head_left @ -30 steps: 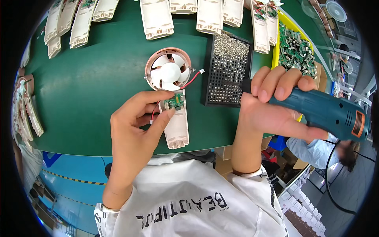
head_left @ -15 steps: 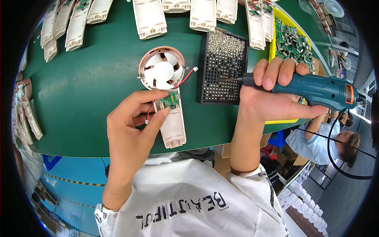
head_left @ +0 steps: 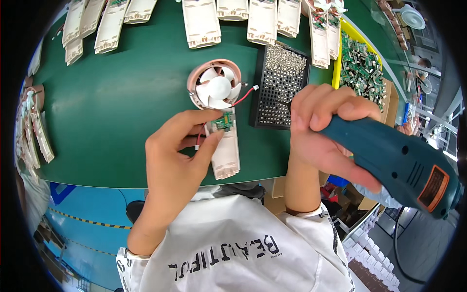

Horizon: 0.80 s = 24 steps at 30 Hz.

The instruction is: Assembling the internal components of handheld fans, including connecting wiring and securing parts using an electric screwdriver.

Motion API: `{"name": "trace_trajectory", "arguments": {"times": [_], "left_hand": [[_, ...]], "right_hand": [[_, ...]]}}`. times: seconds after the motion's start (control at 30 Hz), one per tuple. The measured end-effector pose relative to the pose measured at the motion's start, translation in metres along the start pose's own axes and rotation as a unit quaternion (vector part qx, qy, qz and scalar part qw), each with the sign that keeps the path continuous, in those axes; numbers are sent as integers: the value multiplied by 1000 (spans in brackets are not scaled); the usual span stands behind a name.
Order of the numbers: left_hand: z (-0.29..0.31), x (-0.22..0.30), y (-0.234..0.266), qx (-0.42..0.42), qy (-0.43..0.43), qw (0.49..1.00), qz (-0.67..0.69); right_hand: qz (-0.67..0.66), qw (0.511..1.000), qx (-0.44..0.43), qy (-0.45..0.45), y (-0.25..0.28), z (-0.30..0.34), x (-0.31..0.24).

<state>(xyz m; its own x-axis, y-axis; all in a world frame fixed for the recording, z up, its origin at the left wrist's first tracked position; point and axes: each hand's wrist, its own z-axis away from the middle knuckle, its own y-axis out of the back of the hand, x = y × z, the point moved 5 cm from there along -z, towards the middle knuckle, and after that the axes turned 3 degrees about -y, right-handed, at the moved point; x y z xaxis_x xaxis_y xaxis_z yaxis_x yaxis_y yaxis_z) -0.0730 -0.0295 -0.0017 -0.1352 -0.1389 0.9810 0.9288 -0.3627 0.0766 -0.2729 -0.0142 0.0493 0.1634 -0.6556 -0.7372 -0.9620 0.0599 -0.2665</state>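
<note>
My left hand [head_left: 177, 146] pinches a small green circuit board [head_left: 223, 121] between thumb and forefinger, against the upper part of a white plastic handle shell [head_left: 226, 158]. At the shell's far end is a round fan [head_left: 216, 88] with white blades in a pinkish ring. Red wires with white plugs stick out on both sides. My right hand [head_left: 326, 126] is wrapped round a dark teal electric screwdriver [head_left: 389, 155], raised above the table at the right. Its bit is hidden behind my fingers, which are just right of a black screw tray [head_left: 258, 90].
Small metal screws fill the tray's holes and heap at its far end. A yellow bin [head_left: 336, 73] of green circuit boards stands at the right. White shells [head_left: 202, 27] line the far side, and more shells [head_left: 41, 136] lie at the left edge. The screwdriver's cable [head_left: 401, 258] hangs at the right.
My right hand has tilted and lifted the screwdriver; its bit, earlier visible over the screw tray, is now hidden. The left hand keeps its pinch on the board while the view shifts slightly.
</note>
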Motion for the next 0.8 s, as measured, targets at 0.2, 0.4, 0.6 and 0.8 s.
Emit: {"name": "trace_trajectory", "arguments": {"times": [0.2, 0.4, 0.6, 0.8], "left_hand": [[-2, 2, 1, -16, -32, 997, -65], [-1, 2, 0, -3, -47, 998, -38], [-3, 2, 1, -8, -79, 995, -54], [-3, 2, 1, -5, -81, 996, -45]], "right_hand": [[3, 999, -39, -2, -4, 3, 0], [27, 999, 36, 11, 2, 3, -8], [-8, 999, 25, -23, -17, -5, -34], [-18, 999, -31, 1, -61, 7, -25]]}}
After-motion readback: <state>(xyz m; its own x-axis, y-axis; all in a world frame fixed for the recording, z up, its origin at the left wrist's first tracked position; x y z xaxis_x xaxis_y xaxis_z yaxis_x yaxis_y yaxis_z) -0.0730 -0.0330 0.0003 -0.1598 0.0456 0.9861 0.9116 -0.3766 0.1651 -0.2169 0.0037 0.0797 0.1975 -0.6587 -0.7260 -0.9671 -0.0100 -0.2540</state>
